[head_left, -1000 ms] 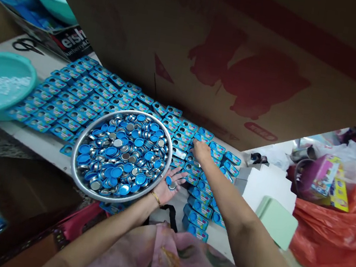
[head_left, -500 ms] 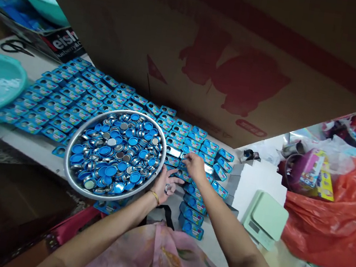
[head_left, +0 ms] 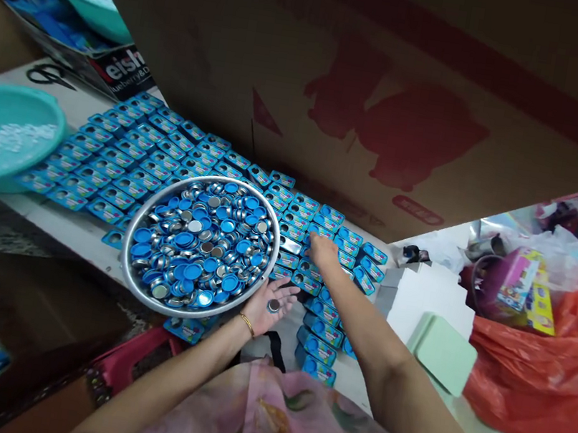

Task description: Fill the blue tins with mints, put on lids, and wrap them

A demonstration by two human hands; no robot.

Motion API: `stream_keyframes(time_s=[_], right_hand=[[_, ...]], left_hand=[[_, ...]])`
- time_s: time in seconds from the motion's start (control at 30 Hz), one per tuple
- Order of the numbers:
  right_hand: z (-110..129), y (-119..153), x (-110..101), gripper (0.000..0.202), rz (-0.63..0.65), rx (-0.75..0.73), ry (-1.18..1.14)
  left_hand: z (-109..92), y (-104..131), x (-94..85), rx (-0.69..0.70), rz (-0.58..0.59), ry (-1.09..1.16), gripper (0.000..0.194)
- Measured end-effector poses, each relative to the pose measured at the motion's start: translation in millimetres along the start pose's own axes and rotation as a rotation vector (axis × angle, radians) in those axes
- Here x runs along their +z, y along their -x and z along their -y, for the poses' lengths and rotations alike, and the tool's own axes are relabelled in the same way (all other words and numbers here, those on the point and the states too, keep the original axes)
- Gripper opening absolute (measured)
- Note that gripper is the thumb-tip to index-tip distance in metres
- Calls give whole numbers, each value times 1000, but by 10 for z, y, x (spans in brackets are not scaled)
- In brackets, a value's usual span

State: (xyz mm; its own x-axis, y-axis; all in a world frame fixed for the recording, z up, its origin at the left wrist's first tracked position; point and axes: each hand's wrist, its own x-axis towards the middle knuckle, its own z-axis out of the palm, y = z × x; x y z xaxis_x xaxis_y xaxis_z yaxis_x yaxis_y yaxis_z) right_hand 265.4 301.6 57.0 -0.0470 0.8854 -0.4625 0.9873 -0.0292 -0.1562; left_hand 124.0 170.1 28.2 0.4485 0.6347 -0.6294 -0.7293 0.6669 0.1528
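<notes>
My left hand [head_left: 269,306] lies palm up beside the large round metal basin [head_left: 126,261], fingers stretched apart. On its palm rests a small round metal cap [head_left: 273,306]. The basin is heaped with similar caps, silver outside and blue on one face. Over the rows of small blue boxes [head_left: 307,275] reaches my right hand [head_left: 323,253], its fingers bent together and pointing at the boxes. Its fingertips are partly hidden, so whatever they hold does not show. A box with a silvery top [head_left: 290,245] is just left of it. Many boxes have a dark round opening.
A tall cardboard carton [head_left: 281,49] walls off the back. At left are a turquoise bowl [head_left: 10,99] of white pieces and black scissors [head_left: 49,74]. A pale green scale [head_left: 447,352], white cardboard [head_left: 435,292] and an orange bag [head_left: 520,374] lie at right.
My right hand has moved slightly up and away from my left hand, onto boxes farther back. The left hand has spread flatter, the cap still on it. The view has shifted left.
</notes>
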Motion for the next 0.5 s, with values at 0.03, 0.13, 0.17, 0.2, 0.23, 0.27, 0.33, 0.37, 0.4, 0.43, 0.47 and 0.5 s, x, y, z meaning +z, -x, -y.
stream_keyframes(time_s=[0.03, 0.13, 0.17, 0.2, 0.23, 0.27, 0.33, 0.37, 0.4, 0.43, 0.47, 0.5], right_hand=[[11, 158, 46, 35, -51, -86, -23], [66, 710, 272, 27, -74, -469, -181], [84, 885, 356, 28, -39, -561, -232], [98, 1040, 433, 30, -13, -613, -276], [102, 1167, 498, 31, 1, -633, -313], [94, 1259, 547, 32, -2, -632, -346], [37, 1331, 590, 33, -30, -603, -409], [-8, 1311, 584, 34, -50, -576, -436], [-58, 1257, 562, 33, -79, -527, -455], [-106, 1173, 527, 32, -115, -461, -461], [-147, 1067, 484, 29, -152, -384, -446], [-175, 944, 436, 27, -181, -301, -408]], left_hand=[[-4, 6, -1, 9, 2, 14, 45], [-9, 14, 1, 23, 0, 66, 45], [-8, 17, 7, 8, 0, 76, 46], [-2, 24, 18, -16, 2, 77, 48], [7, 35, 35, -46, 5, 70, 50], [21, 52, 58, -76, 8, 57, 52], [62, 112, 124, -92, 10, 26, 55], [84, 157, 166, -82, 6, -3, 55], [99, 215, 212, -60, -6, -53, 53], [101, 286, 261, -17, -23, -127, 49], [83, 369, 310, 44, -38, -224, 46], [36, 460, 354, 123, -45, -335, 43]])
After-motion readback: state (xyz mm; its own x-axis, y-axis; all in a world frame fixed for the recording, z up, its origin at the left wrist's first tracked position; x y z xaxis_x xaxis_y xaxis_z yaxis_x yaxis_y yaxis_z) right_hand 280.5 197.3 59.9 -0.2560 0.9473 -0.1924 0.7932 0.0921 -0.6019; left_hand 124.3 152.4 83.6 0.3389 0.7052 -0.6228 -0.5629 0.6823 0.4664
